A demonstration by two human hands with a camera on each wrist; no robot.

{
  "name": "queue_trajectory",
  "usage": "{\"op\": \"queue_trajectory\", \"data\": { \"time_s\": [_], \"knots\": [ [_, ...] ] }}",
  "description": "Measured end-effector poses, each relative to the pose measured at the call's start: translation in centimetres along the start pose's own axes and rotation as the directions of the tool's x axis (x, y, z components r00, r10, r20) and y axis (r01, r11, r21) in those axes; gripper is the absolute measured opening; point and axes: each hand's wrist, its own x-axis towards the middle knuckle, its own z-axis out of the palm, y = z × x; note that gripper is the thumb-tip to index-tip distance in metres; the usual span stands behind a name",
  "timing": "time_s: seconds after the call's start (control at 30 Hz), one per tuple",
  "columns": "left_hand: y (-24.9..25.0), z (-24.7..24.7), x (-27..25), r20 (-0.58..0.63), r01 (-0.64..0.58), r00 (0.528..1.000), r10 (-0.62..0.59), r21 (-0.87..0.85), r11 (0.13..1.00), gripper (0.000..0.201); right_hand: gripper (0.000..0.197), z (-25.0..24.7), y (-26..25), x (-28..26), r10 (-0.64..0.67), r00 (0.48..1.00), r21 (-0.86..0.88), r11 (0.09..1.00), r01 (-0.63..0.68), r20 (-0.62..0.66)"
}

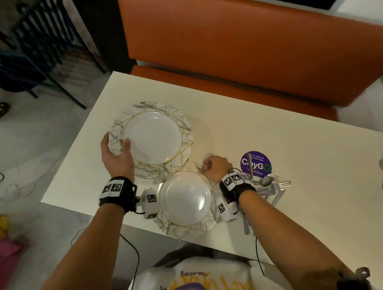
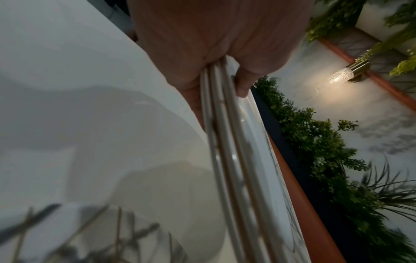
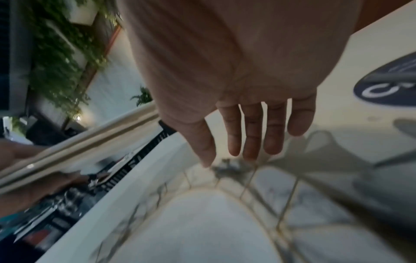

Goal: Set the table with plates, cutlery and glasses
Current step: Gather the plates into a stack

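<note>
Nearest, one round marble-patterned gold-lined plate [image 1: 186,199] is laid at the white table [image 1: 294,141] edge; over its far rim the right hand [image 1: 216,167] is held with fingers straight, gripping nothing. Right of it a heap of steel cutlery [image 1: 272,185] lies, uncounted. Farther left, a stack of three like plates [image 1: 155,135] is gripped at its left rim by the left hand [image 1: 117,154]. No glasses are seen.

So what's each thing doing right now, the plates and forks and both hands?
Plate stack: held off the table, several plates together.
Single plate: flat on the table, near edge.
Cutlery: heaped on the table, untouched.
Left hand: grips the stack's rim.
Right hand: fingers straight, over the single plate's rim.
</note>
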Motion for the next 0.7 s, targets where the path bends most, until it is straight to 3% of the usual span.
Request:
{"op": "queue_trajectory", "data": {
  "time_s": [0.13, 0.3, 0.43, 0.6, 0.7],
  "knots": [
    [-0.1, -1.9, 0.6, -0.028, -0.031, 0.999, 0.031, 0.016, 0.999, 0.059, 0.026, 0.8, -0.9, 0.2, -0.022, 0.999, -0.065, 0.998, 0.025, 0.039],
    [1.3, -1.9, 1.4, -0.037, -0.124, 0.991, 0.125, 0.018, 0.992, 0.053, 0.016, -1.4, -0.4, 0.5, -0.08, 0.989, 0.101, 0.993, 0.067, 0.126],
    [4.0, -0.4, 2.4, -0.017, -0.237, 0.971, 0.238, 0.05, 0.97, 0.052, 0.025, -4.6, 1.1, 0.4, -0.098, 0.993, 0.298, 0.952, 0.074, 0.066],
    [6.1, 1.8, 2.6, 0.134, -0.371, 0.925, 0.355, 0.119, 0.921, 0.049, 0.023, -9.4, 4.0, 0.0, -0.083, 0.996, 0.404, 0.91, 0.094, -0.046],
    [5.8, 3.3, 1.9, 0.262, -0.396, 0.898, 0.354, 0.126, 0.91, 0.049, 0.021, -12.2, 5.7, -0.7, -0.023, 0.996, 0.479, 0.876, 0.062, -0.086]
  ]
}}
